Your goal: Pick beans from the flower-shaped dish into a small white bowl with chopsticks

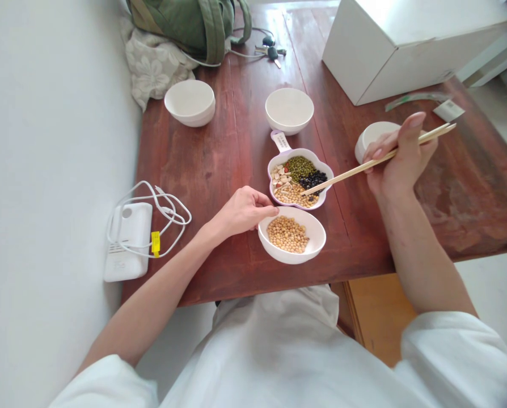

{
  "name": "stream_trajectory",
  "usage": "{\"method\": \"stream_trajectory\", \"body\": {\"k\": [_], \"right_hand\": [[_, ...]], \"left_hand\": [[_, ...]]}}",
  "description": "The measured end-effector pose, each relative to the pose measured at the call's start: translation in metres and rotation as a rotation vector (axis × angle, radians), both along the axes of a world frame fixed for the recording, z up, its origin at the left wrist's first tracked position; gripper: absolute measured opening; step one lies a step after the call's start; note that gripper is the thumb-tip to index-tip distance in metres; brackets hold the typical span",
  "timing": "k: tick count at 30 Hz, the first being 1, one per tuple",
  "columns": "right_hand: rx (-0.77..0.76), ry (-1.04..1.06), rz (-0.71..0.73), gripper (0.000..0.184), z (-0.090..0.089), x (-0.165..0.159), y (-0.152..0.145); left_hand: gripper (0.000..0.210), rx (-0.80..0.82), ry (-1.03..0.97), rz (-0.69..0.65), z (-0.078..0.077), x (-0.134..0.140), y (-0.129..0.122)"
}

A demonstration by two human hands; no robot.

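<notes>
My right hand (400, 161) is closed around a pair of wooden chopsticks (355, 170). Their tips rest among the soybeans (294, 194) in a flower-shaped dish (274, 182) with a short handle. Green mung beans (300, 168), black beans (313, 180) and peanuts (281, 177) lie in the same dish. Just in front of it stands a white bowl (294, 256) with soybeans (288, 233) in it. My left hand (245, 211) pinches that bowl's left rim between thumb and fingers; some fingertips are hidden.
Two white bowls, one at the back left (189, 102) and one behind the dish (290, 109), stand farther off. Another white bowl (366, 139) is partly behind my right hand. A big white box (376, 62), keys (272, 52), a green bag (185, 28) and a corded power bank (130, 241) surround them.
</notes>
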State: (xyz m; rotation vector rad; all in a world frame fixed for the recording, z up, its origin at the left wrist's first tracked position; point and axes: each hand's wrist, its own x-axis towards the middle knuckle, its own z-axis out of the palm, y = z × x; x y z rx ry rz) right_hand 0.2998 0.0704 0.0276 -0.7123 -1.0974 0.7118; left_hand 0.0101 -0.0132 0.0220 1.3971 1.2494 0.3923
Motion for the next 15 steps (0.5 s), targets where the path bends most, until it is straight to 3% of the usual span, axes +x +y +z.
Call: {"method": "stream_trajectory", "body": {"k": [10,15], "right_hand": [[0.010,-0.259,0.161,0.058,-0.012,0.003,-0.015],[-0.040,-0.247,0.221,0.061,-0.010,0.002,-0.016]], "left_hand": [[0.027,0.012,0.009,-0.008,0.000,0.000,0.000],[0.028,0.012,0.007,-0.009,-0.001,-0.001,0.000]]}}
